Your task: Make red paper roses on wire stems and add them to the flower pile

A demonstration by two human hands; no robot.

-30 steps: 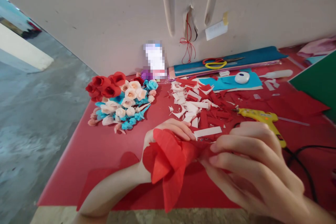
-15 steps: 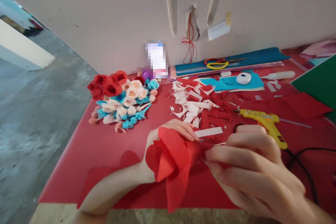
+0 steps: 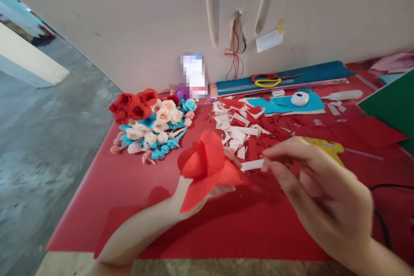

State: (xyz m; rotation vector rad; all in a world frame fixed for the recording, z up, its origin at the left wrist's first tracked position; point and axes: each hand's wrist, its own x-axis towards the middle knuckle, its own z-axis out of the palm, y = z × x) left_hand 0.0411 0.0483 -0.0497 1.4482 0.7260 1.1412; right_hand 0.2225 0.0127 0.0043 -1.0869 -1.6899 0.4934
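Observation:
A red crepe-paper rose is held by its base in my left hand, whose fingers are largely hidden behind the petals. One long petal hangs down on the near side, and the bloom faces left. To the right of the rose's narrow end, apart from it, is my right hand. Its thumb and index finger are bent together in a pinch; anything between the tips is too small to make out. Behind those fingertips lies a white paper strip. The right hand partly covers a yellow hot glue gun.
Finished paper flowers are heaped at the left of the red table. Red and white paper scraps lie mid-table. Scissors rest on blue paper by the wall. A black cord runs at right; a phone leans behind.
My right hand has come off the rose's base and lifted, now covering more of the glue gun. The rose has turned in my left hand, its loose petal swinging leftward.

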